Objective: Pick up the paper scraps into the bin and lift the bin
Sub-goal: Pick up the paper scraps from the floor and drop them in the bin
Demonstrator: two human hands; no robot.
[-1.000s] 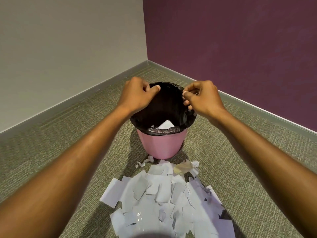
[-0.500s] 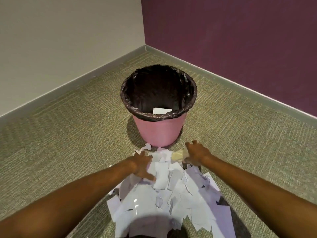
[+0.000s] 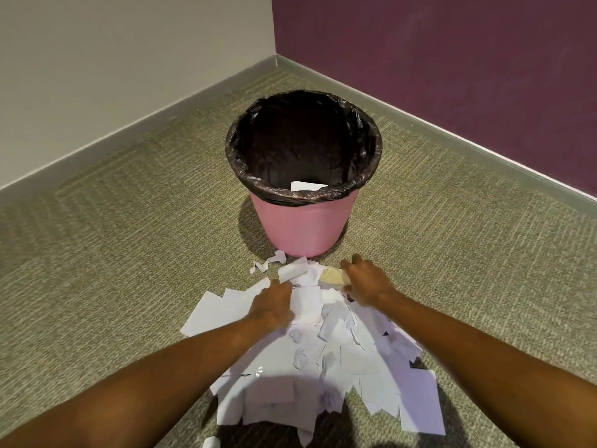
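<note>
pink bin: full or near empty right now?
Near empty. The pink bin shows mostly bare black liner inside, with one white scrap visible; its bottom is hidden by the rim.

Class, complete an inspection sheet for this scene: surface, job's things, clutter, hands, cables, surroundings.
Surface: olive carpet, with the bin and paper on it.
Job's things: pink bin upright, black liner over its rim, one white scrap inside; paper scraps piled on the carpet in front of it.
Clutter: nothing seen.
Hands: left hand grips paper scraps at the pile's far end; right hand pinches a yellowish scrap beside it.
Cables: nothing seen.
Surroundings: beige wall and purple wall meet in a corner behind the bin; grey skirting.
</note>
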